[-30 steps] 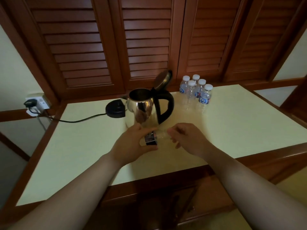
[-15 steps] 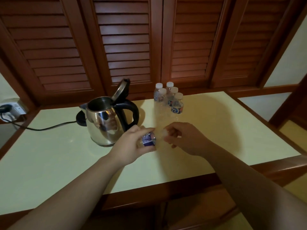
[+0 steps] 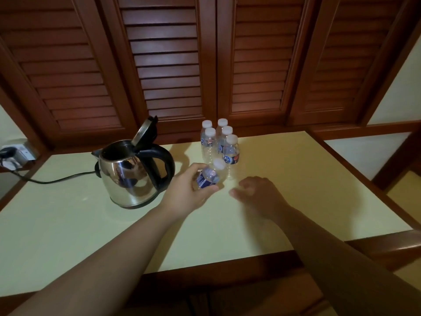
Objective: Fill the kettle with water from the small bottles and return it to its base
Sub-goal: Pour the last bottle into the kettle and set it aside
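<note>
A steel kettle (image 3: 127, 176) with a black handle stands on the pale tabletop (image 3: 296, 179), its lid (image 3: 144, 131) flipped up. Only a black sliver of its base (image 3: 97, 171) shows behind it on the left. My left hand (image 3: 189, 190) grips a small clear bottle (image 3: 210, 176) with a blue label. The bottle's white cap is on and tilts toward the far right. My right hand (image 3: 257, 195) hovers low to the right of that bottle, fingers loosely curled, holding nothing. Several more capped small bottles (image 3: 231, 151) stand clustered just behind the held one.
A black cord (image 3: 61, 179) runs from behind the kettle to a wall socket (image 3: 18, 151) at the far left. Brown louvred shutters (image 3: 205, 65) close off the back of the table. A wooden rim edges the tabletop's front and right sides.
My right hand has let go of the bottle's cap end and drawn off to the right. My left hand has carried the bottle farther back toward the cluster and tipped it more upright.
</note>
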`<state>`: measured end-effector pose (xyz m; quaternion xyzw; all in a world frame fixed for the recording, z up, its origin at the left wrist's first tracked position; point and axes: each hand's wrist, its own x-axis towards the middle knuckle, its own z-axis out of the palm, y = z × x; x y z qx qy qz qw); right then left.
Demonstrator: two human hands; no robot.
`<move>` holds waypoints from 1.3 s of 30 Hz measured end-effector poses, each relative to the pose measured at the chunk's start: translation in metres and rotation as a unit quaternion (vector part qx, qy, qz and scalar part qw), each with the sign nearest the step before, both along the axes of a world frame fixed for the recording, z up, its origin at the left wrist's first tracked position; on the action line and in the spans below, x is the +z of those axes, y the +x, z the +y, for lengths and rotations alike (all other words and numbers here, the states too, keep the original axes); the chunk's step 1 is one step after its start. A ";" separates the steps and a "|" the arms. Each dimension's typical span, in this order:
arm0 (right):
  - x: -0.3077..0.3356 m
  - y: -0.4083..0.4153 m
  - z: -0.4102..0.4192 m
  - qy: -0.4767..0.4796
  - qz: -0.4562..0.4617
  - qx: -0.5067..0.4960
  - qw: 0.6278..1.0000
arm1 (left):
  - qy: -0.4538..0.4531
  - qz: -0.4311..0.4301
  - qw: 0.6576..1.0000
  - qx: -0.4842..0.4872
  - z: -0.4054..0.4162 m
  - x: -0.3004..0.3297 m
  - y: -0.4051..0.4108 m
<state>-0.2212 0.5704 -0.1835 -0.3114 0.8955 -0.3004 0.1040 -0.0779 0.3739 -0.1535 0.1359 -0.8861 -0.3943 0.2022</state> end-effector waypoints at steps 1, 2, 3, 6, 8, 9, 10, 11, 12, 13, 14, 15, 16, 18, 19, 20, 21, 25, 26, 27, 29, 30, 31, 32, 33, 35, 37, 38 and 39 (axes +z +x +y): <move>-0.006 -0.001 0.001 0.041 0.011 0.006 0.999 | 0.020 0.002 1.000 0.012 0.001 -0.002 -0.005; -0.011 -0.001 0.001 0.065 0.019 0.008 0.998 | 0.043 0.005 0.999 0.022 0.002 -0.004 -0.009; -0.017 0.001 0.002 0.075 0.033 0.009 0.997 | 0.064 0.009 0.997 0.031 0.003 -0.006 -0.013; -0.036 0.007 0.003 0.074 0.122 0.020 0.989 | 0.104 0.021 0.993 0.054 0.004 -0.012 -0.025; -0.044 0.006 0.003 0.064 0.144 0.024 0.987 | 0.108 0.027 0.992 0.061 0.005 -0.013 -0.033; -0.045 0.004 0.003 0.061 0.146 0.024 0.987 | 0.108 0.028 0.991 0.068 0.005 -0.013 -0.037; -0.045 0.004 0.003 0.058 0.147 0.022 0.987 | 0.107 0.027 0.991 0.078 0.005 -0.014 -0.042; -0.046 0.003 0.002 0.054 0.152 0.022 0.987 | 0.105 0.024 0.990 0.090 0.004 -0.014 -0.046; -0.046 0.003 0.002 0.051 0.157 0.021 0.986 | 0.100 0.021 0.990 0.101 0.003 -0.016 -0.051; -0.048 0.003 0.002 0.045 0.162 0.021 0.986 | 0.094 0.018 0.989 0.110 0.001 -0.017 -0.055; -0.048 0.003 0.002 0.040 0.162 0.021 0.986 | 0.092 0.018 0.989 0.114 0.000 -0.019 -0.059; -0.049 0.003 0.002 0.036 0.162 0.022 0.986 | 0.089 0.019 0.989 0.115 -0.001 -0.020 -0.062; -0.050 0.002 0.002 0.037 0.160 0.023 0.986 | 0.081 0.019 0.990 0.117 -0.001 -0.021 -0.065; -0.050 0.001 0.003 0.040 0.161 0.023 0.986 | 0.057 0.023 0.990 0.126 -0.003 -0.022 -0.070; -0.050 0.000 0.003 0.040 0.162 0.023 0.986 | 0.049 0.023 0.990 0.129 -0.004 -0.022 -0.072; -0.050 0.000 0.003 0.040 0.161 0.024 0.986 | 0.046 0.018 0.990 0.130 -0.005 -0.023 -0.074; -0.050 0.000 0.003 0.039 0.161 0.025 0.986 | 0.043 0.014 0.990 0.132 -0.005 -0.023 -0.075; -0.050 0.001 0.003 0.036 0.163 0.021 0.986 | 0.066 0.004 0.987 0.150 -0.004 -0.024 -0.077; -0.050 0.001 0.003 0.035 0.163 0.020 0.986 | 0.074 0.001 0.985 0.154 -0.002 -0.025 -0.076; -0.050 0.001 0.003 0.033 0.164 0.019 0.986 | 0.083 -0.002 0.984 0.157 0.000 -0.026 -0.075; -0.049 0.001 0.003 0.032 0.167 0.018 0.985 | 0.095 -0.009 0.983 0.160 0.001 -0.031 -0.070; -0.049 0.000 0.003 0.034 0.167 0.018 0.985 | 0.094 -0.014 0.983 0.157 0.000 -0.035 -0.065; -0.049 0.000 0.003 0.035 0.167 0.019 0.985 | 0.082 -0.018 0.985 0.152 -0.001 -0.040 -0.059; -0.048 0.000 0.004 0.039 0.167 0.020 0.985 | 0.059 -0.024 0.988 0.143 -0.004 -0.045 -0.052; -0.048 0.000 0.003 0.042 0.169 0.021 0.984 | 0.028 -0.026 0.991 0.128 -0.008 -0.050 -0.044; -0.048 0.000 0.003 0.048 0.173 0.021 0.984 | -0.043 -0.025 0.995 0.087 -0.017 -0.060 -0.024; -0.048 0.002 0.003 0.045 0.179 0.021 0.982 | -0.106 -0.028 0.993 0.037 -0.024 -0.067 -0.003; -0.048 0.004 0.002 0.037 0.186 0.023 0.982 | -0.131 -0.033 0.991 0.012 -0.028 -0.071 0.007; -0.049 0.005 0.001 0.022 0.195 0.026 0.980 | -0.149 -0.036 0.988 -0.010 -0.031 -0.073 0.017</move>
